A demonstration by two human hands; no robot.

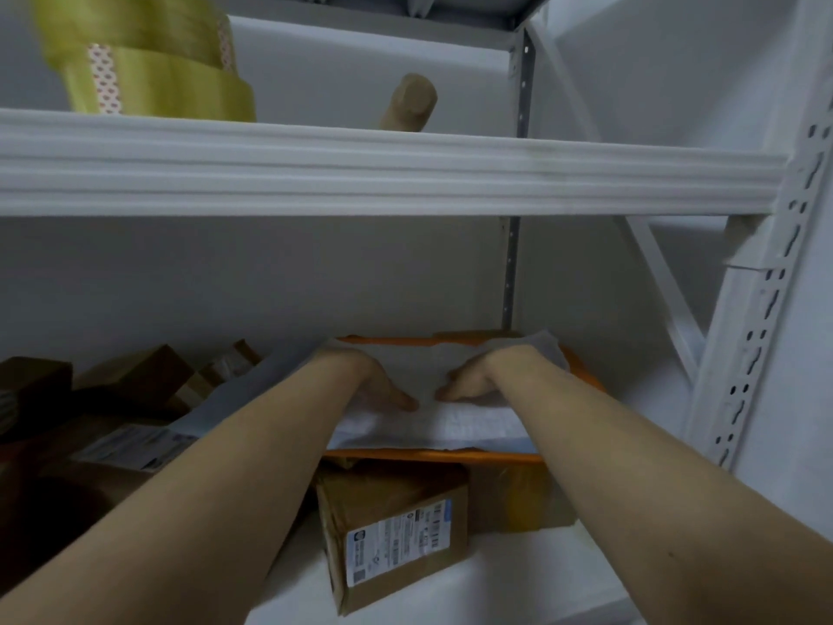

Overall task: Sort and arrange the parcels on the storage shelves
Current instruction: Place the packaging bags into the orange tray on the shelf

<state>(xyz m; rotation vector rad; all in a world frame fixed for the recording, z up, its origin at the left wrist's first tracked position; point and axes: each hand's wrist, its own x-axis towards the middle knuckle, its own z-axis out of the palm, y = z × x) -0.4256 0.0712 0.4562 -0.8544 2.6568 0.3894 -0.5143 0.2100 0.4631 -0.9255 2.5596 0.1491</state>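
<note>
Lower shelf, R end: a stack w/ a white parcel on top, lying flat on an orange parcel whose edges show front & back. That sits on 2 cardboard boxes: a labelled box in front, tilted w/ its label facing out, & a taped box just beside it to the R w/ yellowish tape. Left hand & right hand both rest palm-down on the white parcel, turned inward so the tips point at each other, nearly meeting. The fingers look fairly straight & close together, lying flat, not curled round anything. Same shelf, L side: a loose heap w/ 1 grey mailer bag lying across it, 1 flat box w/ label and several brown boxes behind; too dark to count exactly, at least 3. Upper shelf, above the white beam: 2 tape rolls stacked at L, yellow-green & blurred, & 1 brown paper-wrapped roll well apart to their R, its end facing out. The perforated upright post stands at R.
</note>
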